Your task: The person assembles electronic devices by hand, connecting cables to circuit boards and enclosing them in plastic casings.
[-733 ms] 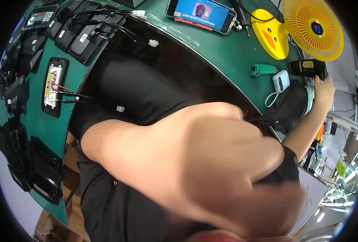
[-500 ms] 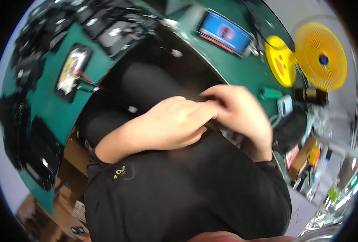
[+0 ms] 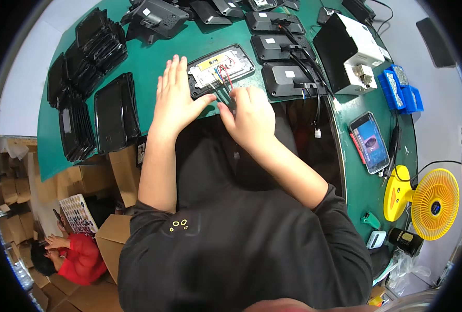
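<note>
Open black housing, one, lying on the green surface at the top middle of the view; directly beyond the right grip and just beside the left grip, whose fingers stand along its left end. Contact of the left fingers with the housing's edge: cannot be told. Left grip: a bare hand, flat, fingers extended, thumb spread well apart toward the right. Right grip: a bare hand, fingers curled, thumb and fingertips at the dark cables; whether they are clamped on these or merely beside them cannot be told. Housing orientation: cavity upward, long axis slanting from lower left to upper right; cables leave across the near long side, toward the person. Contents: pale inner plate with a yellow strip, and thin red and other coloured wires. Adjacent right: row of black units with cables. Left: stacked black panels. Far right: phone, lit; yellow fan; blue bins. Lower left: a person in a red top, seated among cartons. Differences from half a second earlier: the hands, then together over the lap and well apart from the housing, are now at it; the camera has turned, so that the housing appears near the middle instead of at the left, its long axis less steep in view.
</note>
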{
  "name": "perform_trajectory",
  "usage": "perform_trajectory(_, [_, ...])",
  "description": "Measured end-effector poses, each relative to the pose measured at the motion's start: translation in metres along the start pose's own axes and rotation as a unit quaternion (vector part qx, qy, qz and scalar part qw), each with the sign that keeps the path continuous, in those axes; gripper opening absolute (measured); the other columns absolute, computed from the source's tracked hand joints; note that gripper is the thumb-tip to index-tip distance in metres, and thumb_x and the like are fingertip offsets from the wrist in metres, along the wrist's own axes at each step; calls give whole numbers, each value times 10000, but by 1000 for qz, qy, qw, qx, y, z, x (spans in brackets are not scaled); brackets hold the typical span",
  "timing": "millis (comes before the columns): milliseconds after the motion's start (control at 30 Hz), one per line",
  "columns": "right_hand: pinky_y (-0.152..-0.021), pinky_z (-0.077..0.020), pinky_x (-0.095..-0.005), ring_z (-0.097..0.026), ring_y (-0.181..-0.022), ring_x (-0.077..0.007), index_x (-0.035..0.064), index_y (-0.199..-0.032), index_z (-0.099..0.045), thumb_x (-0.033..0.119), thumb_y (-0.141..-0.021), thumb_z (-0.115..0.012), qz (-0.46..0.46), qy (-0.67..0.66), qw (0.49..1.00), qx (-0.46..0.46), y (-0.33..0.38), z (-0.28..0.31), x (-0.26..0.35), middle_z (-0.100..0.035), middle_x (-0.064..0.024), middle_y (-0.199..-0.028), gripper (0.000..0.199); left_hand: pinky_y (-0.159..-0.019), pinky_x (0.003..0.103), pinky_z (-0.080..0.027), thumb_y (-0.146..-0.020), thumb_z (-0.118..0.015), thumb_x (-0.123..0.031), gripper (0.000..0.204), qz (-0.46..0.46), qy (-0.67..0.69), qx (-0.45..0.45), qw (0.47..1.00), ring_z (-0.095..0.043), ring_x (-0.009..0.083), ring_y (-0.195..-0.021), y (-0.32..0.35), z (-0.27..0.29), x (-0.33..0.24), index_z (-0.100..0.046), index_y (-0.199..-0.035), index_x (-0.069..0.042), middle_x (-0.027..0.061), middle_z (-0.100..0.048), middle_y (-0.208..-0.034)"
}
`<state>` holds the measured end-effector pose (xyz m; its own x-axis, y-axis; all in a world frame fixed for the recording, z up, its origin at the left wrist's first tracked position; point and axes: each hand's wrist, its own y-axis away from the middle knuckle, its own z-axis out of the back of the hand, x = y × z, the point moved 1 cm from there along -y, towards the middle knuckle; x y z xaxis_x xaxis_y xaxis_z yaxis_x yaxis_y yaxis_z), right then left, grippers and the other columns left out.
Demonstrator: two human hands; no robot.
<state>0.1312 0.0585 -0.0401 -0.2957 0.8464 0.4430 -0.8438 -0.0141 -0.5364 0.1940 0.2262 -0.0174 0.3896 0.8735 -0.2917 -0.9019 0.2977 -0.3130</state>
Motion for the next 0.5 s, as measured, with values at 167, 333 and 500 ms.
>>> perform_trajectory(167, [-736, -485, -394, -585, -844, -305, 30, -961, -564, 317, -742, -747, -70, 65, 995, 43, -22, -17, 8, -585, -144, -903, 404, -1152, 489, -147, -661, -801, -383, 1012, 27, -3, 72, 997, -243, 353, -1389, -16, -18, 11, -268, -1413, 33, 237, -299, -1451])
perform_trajectory(333, [-717, -492, -379, -604, -786, -290, 41, -954, -562, 248, -725, -751, -46, -17, 998, 41, 0, 3, 9, -584, -117, -831, 362, -1151, 491, -124, -620, -833, -357, 1012, -53, 83, 68, 993, -280, 352, -1332, -1, -4, 11, -292, -1392, 14, 202, -344, -1355])
perform_trajectory(500, [-701, -499, -381, -634, -784, -271, 47, -995, -597, 253, -787, -710, -103, -53, 986, 118, 23, 9, 11, -636, -100, -820, 314, -1149, 527, -95, -597, -835, -398, 1087, -71, 49, 126, 988, -249, 346, -1367, 18, -1, 12, -248, -1423, -5, 206, -328, -1405])
